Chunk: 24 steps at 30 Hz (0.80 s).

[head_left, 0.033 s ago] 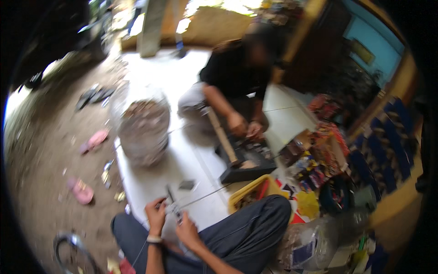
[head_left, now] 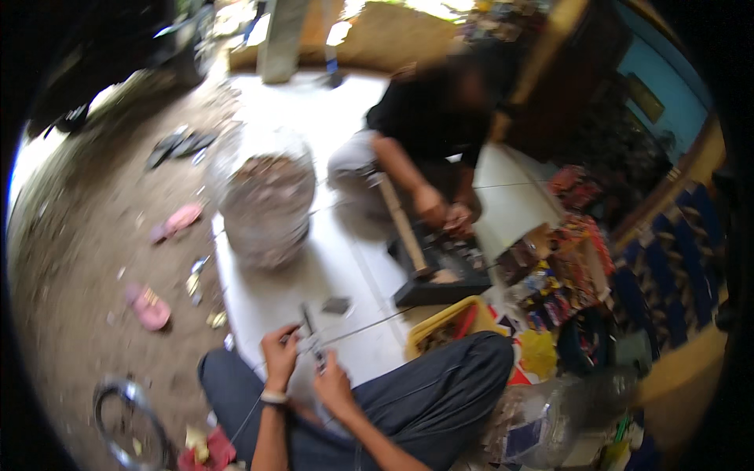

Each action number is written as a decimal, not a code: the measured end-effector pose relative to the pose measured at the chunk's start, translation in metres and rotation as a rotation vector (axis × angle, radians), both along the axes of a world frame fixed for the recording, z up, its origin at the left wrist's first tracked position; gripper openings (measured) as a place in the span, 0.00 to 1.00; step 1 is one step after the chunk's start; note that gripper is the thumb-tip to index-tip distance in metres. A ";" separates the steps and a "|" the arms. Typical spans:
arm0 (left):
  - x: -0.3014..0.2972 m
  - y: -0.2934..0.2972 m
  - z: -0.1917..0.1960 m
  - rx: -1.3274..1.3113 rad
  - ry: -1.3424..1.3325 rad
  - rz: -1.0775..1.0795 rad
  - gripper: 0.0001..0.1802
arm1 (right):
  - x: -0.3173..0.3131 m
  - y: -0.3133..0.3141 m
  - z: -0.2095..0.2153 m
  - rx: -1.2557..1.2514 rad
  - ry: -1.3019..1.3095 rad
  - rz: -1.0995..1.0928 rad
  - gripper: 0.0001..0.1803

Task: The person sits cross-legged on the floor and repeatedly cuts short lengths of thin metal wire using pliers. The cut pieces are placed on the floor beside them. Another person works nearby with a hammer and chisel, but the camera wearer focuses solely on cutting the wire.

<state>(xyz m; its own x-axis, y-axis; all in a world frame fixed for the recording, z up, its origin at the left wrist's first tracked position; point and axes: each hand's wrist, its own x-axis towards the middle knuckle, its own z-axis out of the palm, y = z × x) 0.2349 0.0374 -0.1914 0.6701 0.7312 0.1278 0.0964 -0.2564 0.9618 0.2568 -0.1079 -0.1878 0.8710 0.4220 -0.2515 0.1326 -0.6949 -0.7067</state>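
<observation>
My left hand (head_left: 279,359) is closed, its fingers pinching a small grey, metallic-looking piece with a dark upright bar (head_left: 309,337) in front of my lap. From the other side, my right hand (head_left: 334,383) closes on the same piece, thumb raised along it. Blur hides its exact kind and just where the fingertips press. A white band circles my left wrist. Beyond my hands, a small flat grey piece (head_left: 337,304) lies on the white tiles (head_left: 353,271).
Opposite, a person in a black top works with both hands over a dark block (head_left: 444,290); a hammer (head_left: 403,228) leans on it. A large clear container (head_left: 263,208) stands left. A yellow basin (head_left: 448,322) sits by my knee, and boxes of packets (head_left: 561,271) lie right.
The whole view has shifted slightly, so the scene sits further right in the picture. My hands keep the same grip on the grey piece.
</observation>
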 end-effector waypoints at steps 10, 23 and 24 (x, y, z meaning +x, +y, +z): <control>-0.004 0.012 0.031 -0.084 0.042 0.084 0.10 | 0.017 0.004 0.028 -0.031 -0.100 -0.024 0.20; -0.002 0.015 0.018 -0.231 -0.014 0.093 0.11 | 0.010 0.001 0.009 0.341 0.023 0.131 0.28; -0.002 0.015 0.017 -0.255 -0.028 0.091 0.11 | 0.008 0.001 0.009 0.335 0.018 0.161 0.27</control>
<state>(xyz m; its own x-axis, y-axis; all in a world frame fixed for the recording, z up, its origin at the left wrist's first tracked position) 0.2330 0.0527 -0.1744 0.5986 0.7994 -0.0505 0.0804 0.0027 0.9968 0.2653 -0.1068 -0.1785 0.7835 0.6147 -0.0906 0.2072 -0.3960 -0.8946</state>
